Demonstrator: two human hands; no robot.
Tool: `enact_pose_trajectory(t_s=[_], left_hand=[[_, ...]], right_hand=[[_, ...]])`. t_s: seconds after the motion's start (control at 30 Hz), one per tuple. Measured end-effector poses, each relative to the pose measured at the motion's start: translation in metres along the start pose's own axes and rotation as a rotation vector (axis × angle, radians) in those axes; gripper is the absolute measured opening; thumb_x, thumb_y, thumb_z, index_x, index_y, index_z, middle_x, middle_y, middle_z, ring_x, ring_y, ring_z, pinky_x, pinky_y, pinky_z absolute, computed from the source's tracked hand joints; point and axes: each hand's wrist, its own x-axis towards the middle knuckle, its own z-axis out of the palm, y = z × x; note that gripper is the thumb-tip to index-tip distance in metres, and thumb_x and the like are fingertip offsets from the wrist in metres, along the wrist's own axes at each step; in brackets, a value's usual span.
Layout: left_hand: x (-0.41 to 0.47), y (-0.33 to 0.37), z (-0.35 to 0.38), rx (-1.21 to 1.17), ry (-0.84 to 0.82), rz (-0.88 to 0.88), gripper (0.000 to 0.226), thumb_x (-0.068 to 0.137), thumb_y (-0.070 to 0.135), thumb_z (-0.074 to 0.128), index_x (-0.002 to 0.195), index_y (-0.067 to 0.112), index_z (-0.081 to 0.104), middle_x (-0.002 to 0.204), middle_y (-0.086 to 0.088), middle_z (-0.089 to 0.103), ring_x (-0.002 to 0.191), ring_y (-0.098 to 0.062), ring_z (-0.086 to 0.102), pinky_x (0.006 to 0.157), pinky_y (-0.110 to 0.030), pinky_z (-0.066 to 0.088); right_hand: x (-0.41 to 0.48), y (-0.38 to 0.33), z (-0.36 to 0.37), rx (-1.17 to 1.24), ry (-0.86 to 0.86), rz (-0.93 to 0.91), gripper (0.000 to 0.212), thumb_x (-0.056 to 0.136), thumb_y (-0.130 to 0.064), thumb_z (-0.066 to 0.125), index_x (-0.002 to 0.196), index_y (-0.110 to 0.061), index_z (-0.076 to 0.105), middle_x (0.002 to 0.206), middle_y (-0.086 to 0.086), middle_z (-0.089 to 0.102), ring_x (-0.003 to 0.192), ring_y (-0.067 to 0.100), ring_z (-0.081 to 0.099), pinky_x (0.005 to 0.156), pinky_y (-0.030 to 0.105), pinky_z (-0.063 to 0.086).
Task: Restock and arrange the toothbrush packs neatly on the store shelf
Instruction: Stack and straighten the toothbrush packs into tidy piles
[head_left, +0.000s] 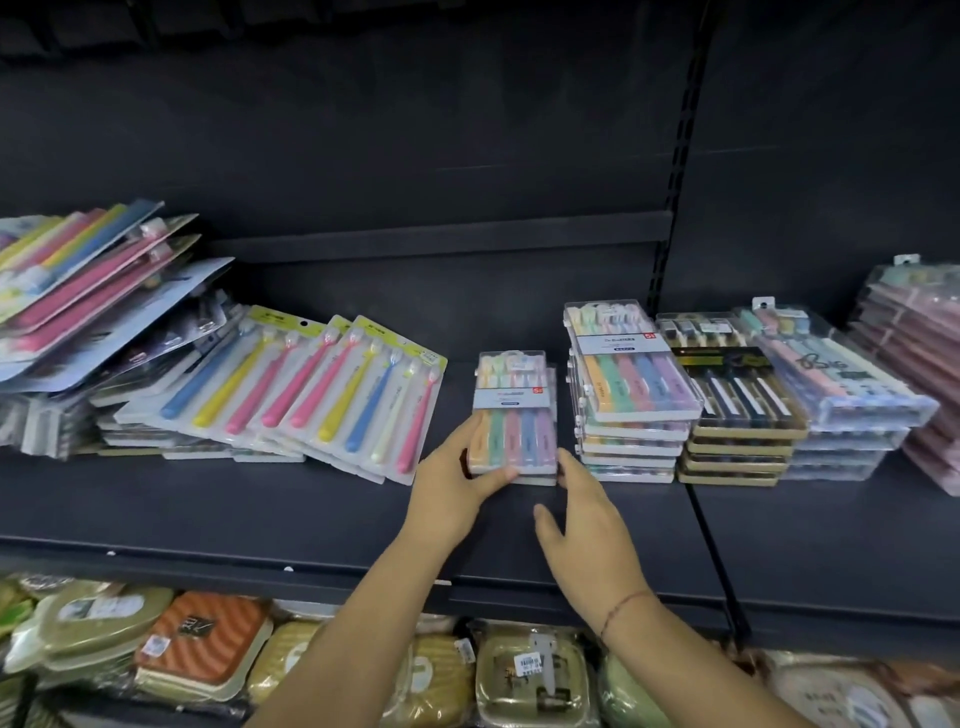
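Toothbrush pack (514, 410) lies flat on the shelf (311, 499), long axis running away from the person, left of the taller stack (631, 379). Left grip (453, 480) pinches its near-left corner; right grip (582, 525), fingers loose and empty, hovers by the near-right corner.

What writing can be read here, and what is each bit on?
"5" on a red corner: label of the pastel pack that the left hand holds.
"5" on a red corner: label of the top pack of the stack beside it.
Handwritten, perhaps "B16": clear pack farther right.
Brand lines and barcode sticker: too blurred.
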Motion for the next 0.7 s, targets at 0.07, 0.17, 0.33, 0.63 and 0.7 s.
enact_pose_trajectory(t_s=[0.07,0.17,0.33,0.63,0.7], left_hand=[[0.010,0.001,0.008,0.016,-0.013,0.006,0.065,0.082,0.014,0.078,0.122,0.053,0.046,0.115,0.027,0.063,0.109,0.010,0.058,0.095,-0.013,0.044],[0.017,0.004,0.018,0.011,-0.018,0.006,0.066,0.083,0.013,0.077,0.132,0.044,0.046,0.111,0.032,0.058,0.105,0.014,0.056,0.090,-0.003,0.040],[0.014,0.006,0.009,0.031,-0.044,-0.011,0.072,0.086,0.020,0.074,0.140,0.046,0.034,0.124,0.020,0.060,0.114,0.006,0.056,0.106,-0.026,0.043],[0.000,-0.007,-0.113,0.427,0.812,-0.196,0.062,0.093,0.033,0.063,0.145,0.008,0.039,0.152,-0.015,0.032,0.140,-0.035,0.026,0.110,-0.055,0.027],[0.001,-0.017,-0.118,0.352,0.753,-0.308,0.070,0.094,0.039,0.061,0.149,0.007,0.031,0.157,-0.014,0.022,0.142,-0.035,0.018,0.111,-0.054,0.026]], right_hand=[[-0.006,0.001,-0.002,0.002,0.033,0.028,0.065,0.097,-0.015,0.054,0.153,-0.017,0.021,0.152,-0.001,0.035,0.139,0.011,0.035,0.114,0.022,0.027],[-0.014,0.004,-0.005,-0.029,0.043,0.039,0.063,0.097,-0.014,0.053,0.152,-0.015,0.024,0.152,-0.001,0.034,0.140,0.012,0.032,0.118,0.030,0.026],[-0.012,-0.002,0.000,-0.064,0.016,0.008,0.054,0.097,-0.016,0.052,0.148,-0.017,0.035,0.146,-0.005,0.039,0.136,0.012,0.035,0.115,0.031,0.029],[0.036,-0.065,0.055,0.581,-0.311,0.243,0.049,0.096,-0.015,0.058,0.142,-0.013,0.042,0.141,0.001,0.046,0.129,0.010,0.046,0.096,0.017,0.035],[0.052,-0.079,0.071,0.609,-0.332,0.299,0.027,0.093,-0.014,0.058,0.119,-0.015,0.050,0.117,0.003,0.056,0.104,0.010,0.054,0.079,0.017,0.041]])
